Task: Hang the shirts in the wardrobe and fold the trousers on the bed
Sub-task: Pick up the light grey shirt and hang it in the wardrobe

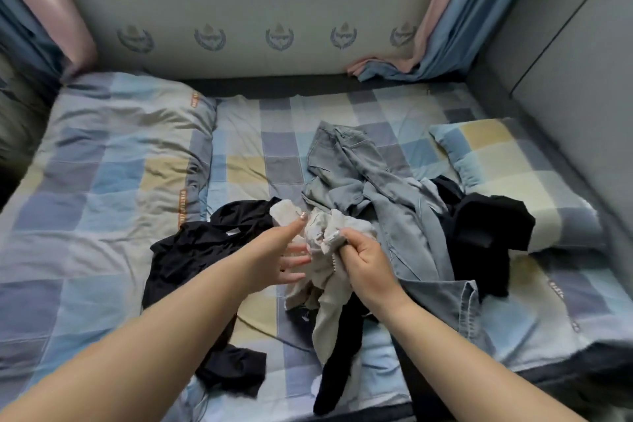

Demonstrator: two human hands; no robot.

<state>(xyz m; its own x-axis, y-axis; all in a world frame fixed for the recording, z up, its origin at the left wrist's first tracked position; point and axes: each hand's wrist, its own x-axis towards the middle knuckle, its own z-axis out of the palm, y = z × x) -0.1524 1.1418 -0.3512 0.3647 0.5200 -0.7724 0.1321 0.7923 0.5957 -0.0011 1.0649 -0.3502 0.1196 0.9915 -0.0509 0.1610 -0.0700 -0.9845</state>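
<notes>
A heap of clothes lies on the checked bed (102, 250). I hold a crumpled pale beige garment (327, 288) above it. My right hand (363, 262) grips a bunch of its cloth in a fist. My left hand (281, 257) is at its left side with the thumb up against the cloth and the fingers extended beneath it. Faded blue denim trousers (363, 178) sprawl behind and to the right of my hands. One black garment (198, 247) lies under my left forearm, and another black garment (486, 226) sits at the right.
A checked pillow (507, 168) lies at the right, partly under the black cloth. A folded quilt (113, 154) covers the bed's left half. A padded grey headboard (575, 62) runs along the right, curtains (442, 34) hang in the far corners, and a printed wall panel (239, 10) stands behind.
</notes>
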